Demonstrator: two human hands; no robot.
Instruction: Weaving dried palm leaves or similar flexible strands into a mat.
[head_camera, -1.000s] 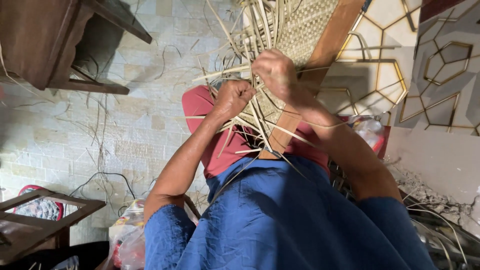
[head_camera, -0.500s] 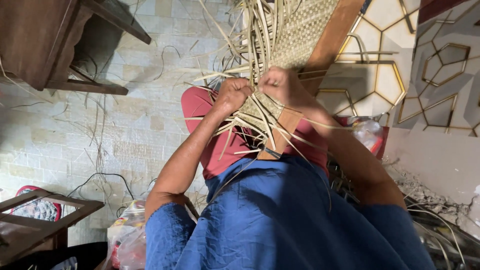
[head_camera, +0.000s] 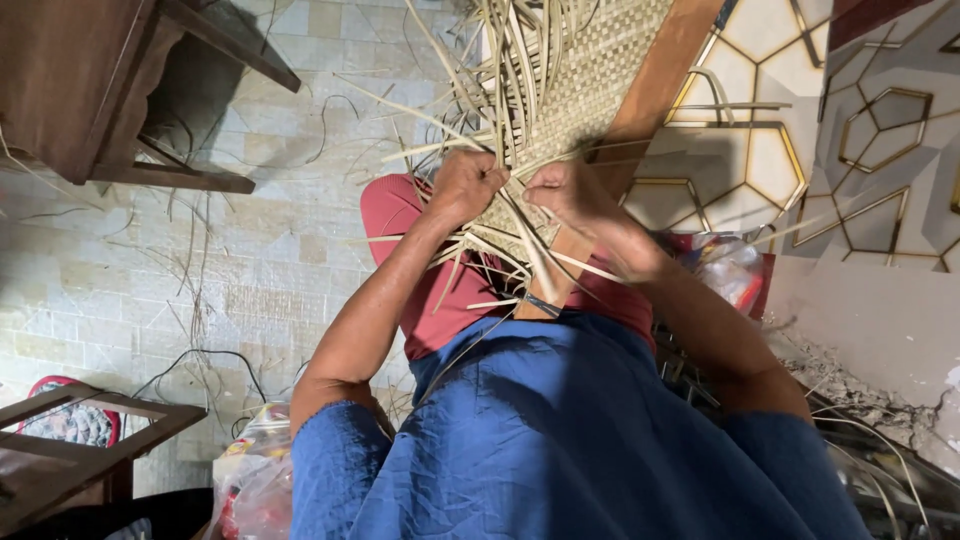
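A pale woven cane panel (head_camera: 600, 75) lies on a long brown wooden frame (head_camera: 655, 95) that rests across my lap. Loose cane strips (head_camera: 510, 70) fan out from its unwoven end. My left hand (head_camera: 462, 187) is closed on a bunch of these strips at the weave's edge. My right hand (head_camera: 570, 195) sits right beside it, fingers pinched on strips over the frame. The two hands nearly touch. My blue sleeves and red trousers fill the lower middle.
A dark wooden chair (head_camera: 100, 90) stands at the top left and a wooden frame stool (head_camera: 80, 450) at the bottom left. Cane offcuts litter the tiled floor (head_camera: 250, 260). Plastic bags (head_camera: 735, 265) lie beside my right arm, against a hexagon-patterned wall (head_camera: 880, 140).
My right hand has come down from higher on the panel to the weave's edge next to my left hand. The left hand has barely shifted.
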